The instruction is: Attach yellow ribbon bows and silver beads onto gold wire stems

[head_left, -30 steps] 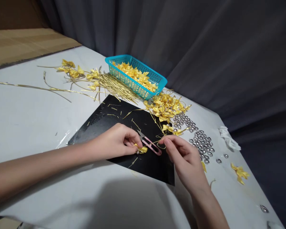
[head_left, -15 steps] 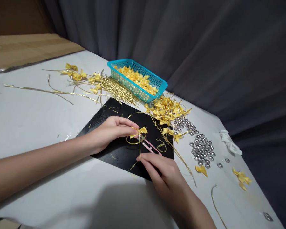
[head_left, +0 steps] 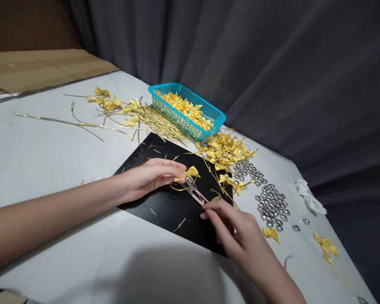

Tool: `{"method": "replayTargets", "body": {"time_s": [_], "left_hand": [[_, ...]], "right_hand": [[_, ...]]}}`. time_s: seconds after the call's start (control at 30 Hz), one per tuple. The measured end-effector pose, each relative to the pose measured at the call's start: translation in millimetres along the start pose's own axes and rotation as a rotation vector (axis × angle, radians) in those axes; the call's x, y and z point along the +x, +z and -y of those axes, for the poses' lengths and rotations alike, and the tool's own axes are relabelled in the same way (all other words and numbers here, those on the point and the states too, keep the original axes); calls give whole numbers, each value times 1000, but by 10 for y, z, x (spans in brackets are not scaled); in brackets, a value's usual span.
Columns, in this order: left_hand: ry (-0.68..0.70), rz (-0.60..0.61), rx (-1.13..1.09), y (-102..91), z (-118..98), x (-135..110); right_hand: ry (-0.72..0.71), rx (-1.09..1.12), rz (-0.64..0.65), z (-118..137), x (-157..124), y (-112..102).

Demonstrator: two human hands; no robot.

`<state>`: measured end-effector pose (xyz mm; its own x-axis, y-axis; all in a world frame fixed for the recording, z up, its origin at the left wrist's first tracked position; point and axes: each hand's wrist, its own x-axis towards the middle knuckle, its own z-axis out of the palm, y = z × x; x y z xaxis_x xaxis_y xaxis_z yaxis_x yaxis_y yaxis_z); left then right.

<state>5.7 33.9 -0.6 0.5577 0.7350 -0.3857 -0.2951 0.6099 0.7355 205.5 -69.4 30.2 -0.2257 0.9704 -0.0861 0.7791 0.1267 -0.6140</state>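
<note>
My left hand (head_left: 148,179) is closed in a pinch on a yellow ribbon bow (head_left: 194,171) above the black mat (head_left: 155,207). A silver bead (head_left: 188,180) sits at the bow's middle, and a loop of gold cord (head_left: 176,189) hangs below it. My right hand (head_left: 236,228) is closed too, its thumb and forefinger pinching what looks like the cord's end, drawn out toward the lower right. Just behind those fingertips are pink-handled snips (head_left: 194,195), partly hidden; whether the fingers touch them is unclear.
A blue basket (head_left: 221,119) of yellow bows stands at the back beside cut gold cords (head_left: 163,124). Finished-looking bows with cords (head_left: 226,150) are heaped right of it. Silver beads (head_left: 272,207) and loose bows (head_left: 327,248) lie on the right. A dark curtain (head_left: 256,63) hangs behind.
My right hand has moved right and slightly up, from below the bow to beside the snips' handles. My left hand still pinches the bow. The view has shifted slightly.
</note>
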Motion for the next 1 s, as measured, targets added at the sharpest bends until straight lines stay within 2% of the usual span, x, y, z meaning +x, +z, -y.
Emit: {"method": "replayTargets", "body": {"time_s": [0.13,0.23,0.33,0.43,0.53,0.7,0.83,1.0], "left_hand": [[-28,-35,-16,17,-18,-15],[1,-121,-36,30,-38,-18],[37,-199,-58,31,-61,-14],[50,-222,-36,22,-74,-5],[20,-199,-35,13,-77,8],[-70,-115,-52,9,-110,4],[-125,5,4,5,-156,-34],[-131,56,-1,8,-166,-45]], "right_hand": [[-105,-144,-9,12,22,139],[-168,-211,-31,12,28,204],[-112,-179,-81,23,1,214],[-91,-73,-108,34,-33,185],[-126,53,-50,42,-35,147],[-57,168,42,69,1,72],[4,232,126,58,-3,5],[12,336,219,23,-5,63]]}}
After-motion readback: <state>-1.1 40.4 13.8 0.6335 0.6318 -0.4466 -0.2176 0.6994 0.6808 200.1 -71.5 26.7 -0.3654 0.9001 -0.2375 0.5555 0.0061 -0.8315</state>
